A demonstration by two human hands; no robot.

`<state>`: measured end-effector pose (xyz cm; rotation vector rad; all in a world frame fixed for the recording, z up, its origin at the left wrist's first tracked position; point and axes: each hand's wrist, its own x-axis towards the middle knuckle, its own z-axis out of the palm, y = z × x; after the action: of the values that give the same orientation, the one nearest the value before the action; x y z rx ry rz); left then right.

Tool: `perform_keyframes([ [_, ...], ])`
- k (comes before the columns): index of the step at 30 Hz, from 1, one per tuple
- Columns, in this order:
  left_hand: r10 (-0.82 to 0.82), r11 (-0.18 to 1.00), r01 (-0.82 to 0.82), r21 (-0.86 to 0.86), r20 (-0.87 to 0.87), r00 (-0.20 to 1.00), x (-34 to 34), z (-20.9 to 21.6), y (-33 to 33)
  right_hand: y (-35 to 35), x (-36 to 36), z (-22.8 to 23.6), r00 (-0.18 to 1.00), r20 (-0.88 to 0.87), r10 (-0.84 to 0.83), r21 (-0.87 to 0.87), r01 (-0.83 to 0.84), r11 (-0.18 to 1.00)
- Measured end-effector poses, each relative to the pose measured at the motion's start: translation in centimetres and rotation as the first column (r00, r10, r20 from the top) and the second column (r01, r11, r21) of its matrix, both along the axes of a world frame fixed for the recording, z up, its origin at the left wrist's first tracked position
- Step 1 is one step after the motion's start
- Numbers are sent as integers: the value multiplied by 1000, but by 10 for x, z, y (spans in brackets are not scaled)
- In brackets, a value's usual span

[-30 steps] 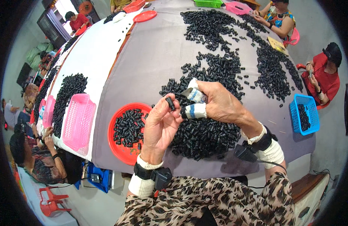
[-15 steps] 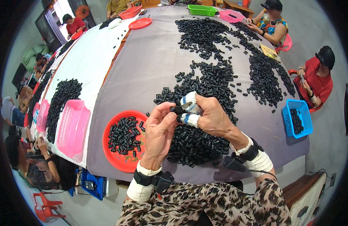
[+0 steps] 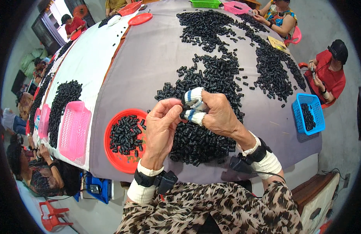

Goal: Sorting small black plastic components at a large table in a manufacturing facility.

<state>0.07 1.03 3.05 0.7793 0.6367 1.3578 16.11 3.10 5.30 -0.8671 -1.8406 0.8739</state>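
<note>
Both my hands meet above a heap of small black cylindrical parts [image 3: 204, 144] on the grey cloth. Thumb and fingers of my left hand [image 3: 161, 124] are closed on a small black part [image 3: 184, 108], mostly hidden by the fingertips. From the other side, my right hand [image 3: 219, 115] pinches at the same part; its thumb and forefinger wear white knitted finger covers [image 3: 194, 94] with blue stripes. Whether a tool sits inside that pinch, I cannot make out. Left of my left hand, a round red plate [image 3: 107, 142] holds a pile of similar parts.
A pink basket [image 3: 73, 150] stands on the white cloth at left, beside another black heap [image 3: 65, 95]. On the right is a blue basket [image 3: 319, 126] with parts. More heaps [image 3: 272, 70] lie farther off. Several people sit round the table, one in red [image 3: 330, 74] at right.
The view has shifted slightly, so the table sits a little higher. My hands remain together; the black part shows less between the fingertips. The person in red at right has moved their hands.
</note>
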Motion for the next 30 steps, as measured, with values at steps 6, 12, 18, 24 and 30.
perform_keyframes([
  [6, 18, 1000, -18, 6, 9, 1000, 8, 3, -4, -6, 2, -9, 992, -107, -72, -26, 69, 997],
  [12, 37, 999, -36, -22, 55, 998, 6, 3, -5, -14, 8, -3, 997, -60, -38, -24, 36, 999],
  [18, -1, 999, 7, -35, 178, 984, 10, -1, -7, -13, 6, -5, 996, -64, -59, -25, 58, 998],
  [24, -17, 1000, 21, -17, 214, 977, 13, -1, -8, -12, 4, -7, 999, -49, -22, -56, 20, 998],
  [30, -125, 990, 139, -29, 299, 946, 7, -9, -7, -9, 7, 5, 997, 62, 45, -192, -32, 981],
])
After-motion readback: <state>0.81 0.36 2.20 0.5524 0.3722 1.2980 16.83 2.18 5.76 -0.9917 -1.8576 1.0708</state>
